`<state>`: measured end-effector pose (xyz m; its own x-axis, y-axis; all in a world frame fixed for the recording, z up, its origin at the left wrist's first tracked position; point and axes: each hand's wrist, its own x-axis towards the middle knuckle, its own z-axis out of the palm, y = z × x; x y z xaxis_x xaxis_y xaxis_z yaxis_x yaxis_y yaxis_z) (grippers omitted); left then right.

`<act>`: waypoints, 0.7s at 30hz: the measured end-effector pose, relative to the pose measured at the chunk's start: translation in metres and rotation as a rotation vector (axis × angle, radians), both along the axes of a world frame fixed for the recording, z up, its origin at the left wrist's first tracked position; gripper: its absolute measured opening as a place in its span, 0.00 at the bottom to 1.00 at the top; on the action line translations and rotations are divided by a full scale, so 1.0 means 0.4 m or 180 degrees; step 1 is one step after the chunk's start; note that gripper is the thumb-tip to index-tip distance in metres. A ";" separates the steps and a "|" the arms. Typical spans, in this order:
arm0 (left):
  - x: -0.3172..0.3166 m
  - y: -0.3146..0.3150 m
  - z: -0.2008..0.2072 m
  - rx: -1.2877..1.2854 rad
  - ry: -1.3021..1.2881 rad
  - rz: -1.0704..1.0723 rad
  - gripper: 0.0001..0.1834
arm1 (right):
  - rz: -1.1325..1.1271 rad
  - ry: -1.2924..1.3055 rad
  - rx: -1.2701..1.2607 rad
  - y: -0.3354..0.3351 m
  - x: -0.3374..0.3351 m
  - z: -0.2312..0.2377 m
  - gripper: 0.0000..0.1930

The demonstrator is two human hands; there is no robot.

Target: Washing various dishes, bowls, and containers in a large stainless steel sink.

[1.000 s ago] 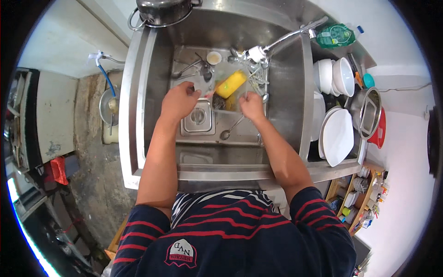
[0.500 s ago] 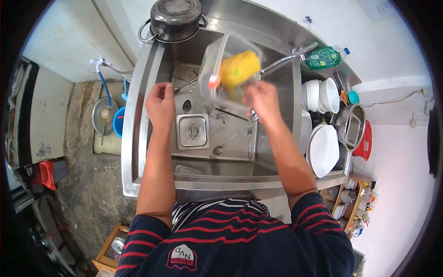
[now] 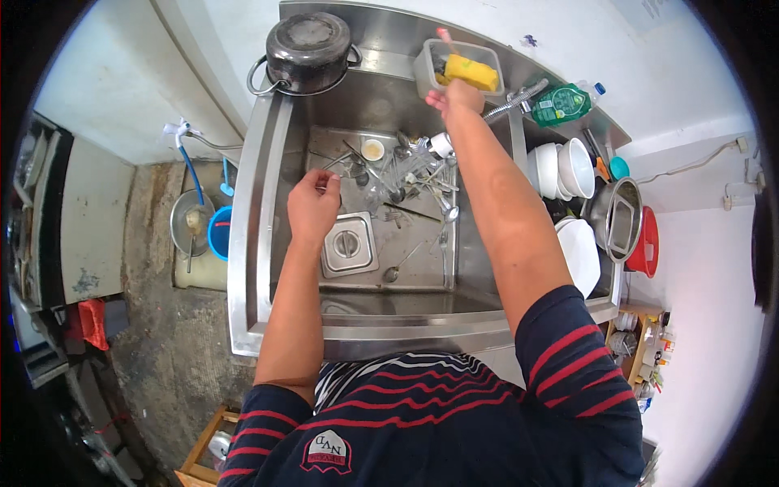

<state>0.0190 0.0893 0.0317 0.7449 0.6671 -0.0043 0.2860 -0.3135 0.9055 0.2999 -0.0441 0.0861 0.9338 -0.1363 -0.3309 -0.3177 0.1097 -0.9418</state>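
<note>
A clear plastic container (image 3: 423, 71) sits on the back ledge of the sink, with a yellow sponge (image 3: 472, 73) and a red-tipped handle (image 3: 443, 35) showing in it. My right hand (image 3: 459, 99) is closed at the container's near side; part of its grip is hidden. My left hand (image 3: 315, 204) hovers over the sink's left half, fingers curled in, nothing visible in them. Beyond it lies a heap of forks, spoons and other utensils (image 3: 406, 174) with a small white cup (image 3: 372, 149). A square steel lid (image 3: 350, 245) rests in the basin near my left wrist.
A dark pot (image 3: 308, 50) stands upside down at the back left corner. White bowls (image 3: 578, 168), white plates (image 3: 579, 256) and a steel bowl (image 3: 623, 217) crowd the right side. A flexible metal hose (image 3: 519, 99) and green bottle (image 3: 561, 105) are at the back right.
My right hand has carried the container away from me onto the back ledge. A heap of utensils and a white cup now show in the basin. My left hand sits slightly lower and further right.
</note>
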 end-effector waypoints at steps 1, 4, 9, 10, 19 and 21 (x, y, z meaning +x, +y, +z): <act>-0.001 0.001 -0.002 0.0010 0.0012 0.0008 0.11 | -0.0061 0.0038 0.0101 0.009 0.004 0.006 0.17; -0.001 0.002 -0.011 -0.0085 0.0014 -0.0024 0.11 | -0.0179 0.0007 0.0297 0.046 0.004 0.027 0.19; 0.009 -0.011 0.002 -0.0117 0.0012 -0.0183 0.11 | 0.0062 0.0103 0.0337 0.013 0.029 0.040 0.22; 0.009 -0.012 0.001 -0.0112 0.0027 -0.0204 0.11 | 0.0182 0.0126 0.0407 0.015 0.014 0.041 0.22; 0.014 -0.001 -0.020 -0.0151 0.0270 -0.0202 0.12 | 0.1596 -0.0070 0.0056 -0.077 -0.394 -0.129 0.06; 0.013 0.001 -0.029 -0.0042 0.0068 -0.0286 0.12 | 0.1517 0.0417 0.0234 -0.104 -0.422 -0.244 0.06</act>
